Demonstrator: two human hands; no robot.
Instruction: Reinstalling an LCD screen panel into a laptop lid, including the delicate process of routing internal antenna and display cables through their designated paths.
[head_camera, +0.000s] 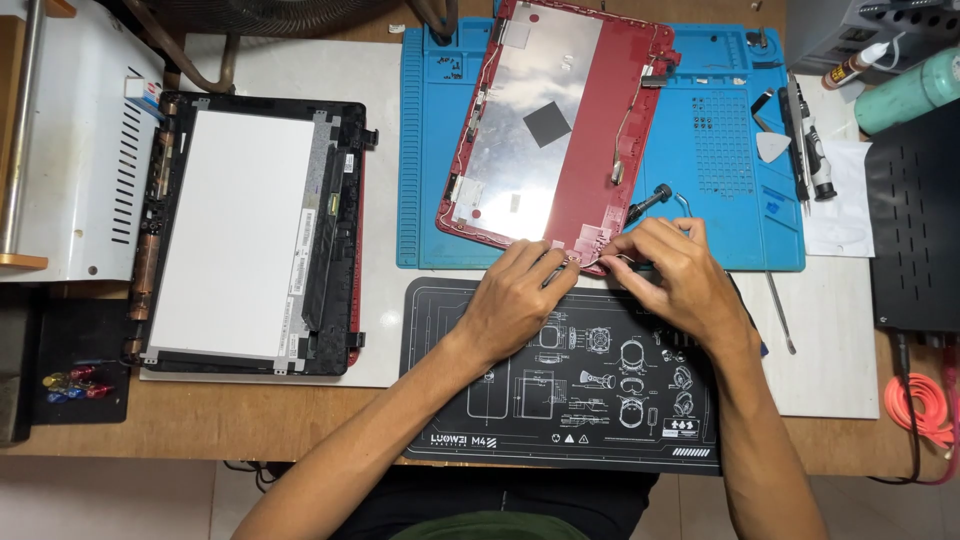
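Head cam, looking down at the tabletop (300, 420): both hands meet at the near corner of a red laptop lid (590, 130), which lies inside-up, partly on the blue mat (720, 220) w/ its lower edge toward the black mat (560, 400). Left hand (515, 295) is pinched narrow on the lid's bottom edge, steadying it; right hand (675, 270) has fingertips closed on something small at the hinge corner, can't tell what. Lid looks thin, light, a bit flexy plastic w/ foil lining and a loose cable, so I'd say grip by the rim, not the wires. Screen panel in its black frame (240, 240) sits well apart at left; tools (805, 140) at right.
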